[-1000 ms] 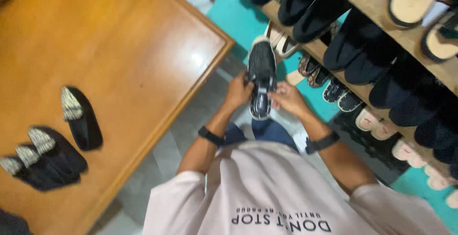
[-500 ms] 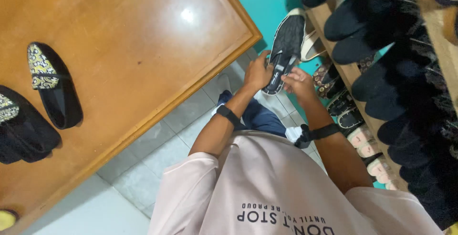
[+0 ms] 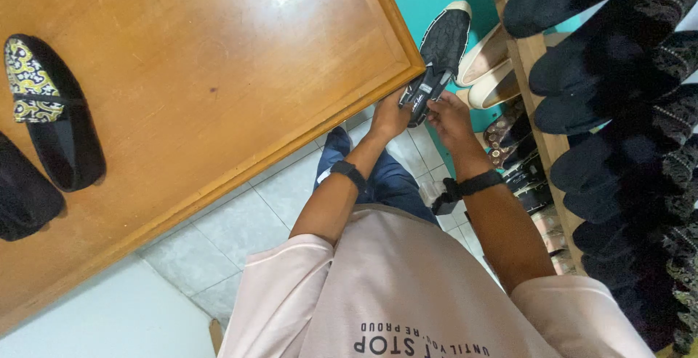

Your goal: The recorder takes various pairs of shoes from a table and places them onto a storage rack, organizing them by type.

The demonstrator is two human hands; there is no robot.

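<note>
I hold a black slip-on shoe with a pale sole edge (image 3: 440, 53) out in front of me, heel end toward me. My left hand (image 3: 389, 116) grips the heel from the left, and my right hand (image 3: 448, 117) pinches it from the right. A dark band is on each wrist. The shoe hangs just past the corner of the wooden table (image 3: 218, 82), above the teal floor.
On the table's left end lie a black shoe with a yellow patterned toe (image 3: 45, 107) and another black shoe (image 3: 22, 191). A wooden shoe rack (image 3: 538, 111) full of dark shoes (image 3: 618, 74) runs along the right. Cream shoes (image 3: 487, 74) sit beside it.
The view has swung so that the table now fills the upper left and the rack the right edge. Both hands stay on the black shoe's heel.
</note>
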